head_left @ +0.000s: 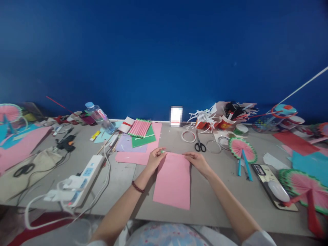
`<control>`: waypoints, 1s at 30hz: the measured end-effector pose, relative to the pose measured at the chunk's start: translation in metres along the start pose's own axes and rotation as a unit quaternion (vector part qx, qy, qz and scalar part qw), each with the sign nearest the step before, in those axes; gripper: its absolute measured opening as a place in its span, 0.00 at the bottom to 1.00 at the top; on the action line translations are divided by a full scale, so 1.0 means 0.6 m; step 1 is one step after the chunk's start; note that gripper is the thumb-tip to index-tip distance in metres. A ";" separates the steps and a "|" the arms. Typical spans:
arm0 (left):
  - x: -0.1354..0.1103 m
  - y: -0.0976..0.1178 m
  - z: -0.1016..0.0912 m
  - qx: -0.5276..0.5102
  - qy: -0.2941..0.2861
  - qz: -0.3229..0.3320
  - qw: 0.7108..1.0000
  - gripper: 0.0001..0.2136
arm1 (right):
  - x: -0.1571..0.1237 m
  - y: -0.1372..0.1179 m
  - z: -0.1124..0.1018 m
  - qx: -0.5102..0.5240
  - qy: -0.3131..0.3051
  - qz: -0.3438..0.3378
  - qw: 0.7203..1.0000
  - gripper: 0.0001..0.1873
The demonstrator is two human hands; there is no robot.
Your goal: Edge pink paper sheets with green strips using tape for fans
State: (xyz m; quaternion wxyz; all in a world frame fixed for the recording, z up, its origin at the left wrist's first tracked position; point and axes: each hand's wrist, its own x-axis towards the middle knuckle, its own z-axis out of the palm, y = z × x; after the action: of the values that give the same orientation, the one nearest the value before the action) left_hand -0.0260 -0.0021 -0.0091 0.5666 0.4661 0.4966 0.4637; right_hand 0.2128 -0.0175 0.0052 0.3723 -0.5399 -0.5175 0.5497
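A pink sheet of paper [173, 182] lies in front of me on the grey table. Its far left corner is pinched by my left hand [156, 160], where a bit of green shows at the fingertips. Closed on the far right corner is my right hand [197, 162]. The far edge between the hands looks slightly raised or folded; I cannot tell which. Beyond my left hand, a pleated pink paper with green edges [140, 128] rests on a green sheet [151, 136]. Black-handled scissors [200, 146] and a roll of tape [188, 136] lie beyond my right hand.
To the left are a white power strip [88, 174] with cables, a glue gun [67, 142] and a leaning water bottle [99, 116]. On the right are a round paper fan [243, 150], a phone [263, 181] under a white mouse [278, 191], and cups of strips [205, 119].
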 end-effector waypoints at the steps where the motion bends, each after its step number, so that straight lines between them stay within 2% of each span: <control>1: -0.001 0.003 0.001 -0.006 -0.002 -0.005 1.000 0.22 | 0.000 0.000 -0.001 -0.004 0.000 -0.007 1.000 0.18; 7: -0.003 0.011 0.005 -0.028 0.003 -0.049 0.998 0.22 | -0.001 0.000 0.000 -0.036 0.015 -0.049 0.998 0.17; 11: -0.003 0.008 0.002 -0.032 -0.019 -0.038 0.999 0.18 | -0.001 0.001 0.002 -0.050 0.017 -0.062 0.997 0.16; 16: -0.001 0.005 -0.001 -0.031 -0.017 -0.025 0.999 0.15 | -0.002 -0.003 0.000 -0.031 0.014 -0.048 0.998 0.17; 23: -0.001 0.006 -0.001 -0.049 -0.013 -0.035 0.998 0.13 | -0.004 -0.001 -0.004 0.034 -0.012 0.007 0.999 0.22; 27: -0.006 0.015 -0.001 -0.058 -0.021 -0.040 0.997 0.12 | -0.003 -0.003 -0.004 0.059 -0.013 -0.001 0.998 0.23; 30: -0.007 0.016 0.001 -0.036 -0.006 -0.028 0.999 0.12 | -0.003 -0.005 -0.005 0.045 0.007 -0.017 0.999 0.23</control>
State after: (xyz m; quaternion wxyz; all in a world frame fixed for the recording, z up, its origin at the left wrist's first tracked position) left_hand -0.0263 -0.0052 0.0012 0.5985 0.4341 0.4892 0.4626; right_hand 0.2158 -0.0179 0.0089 0.4091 -0.5172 -0.4990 0.5622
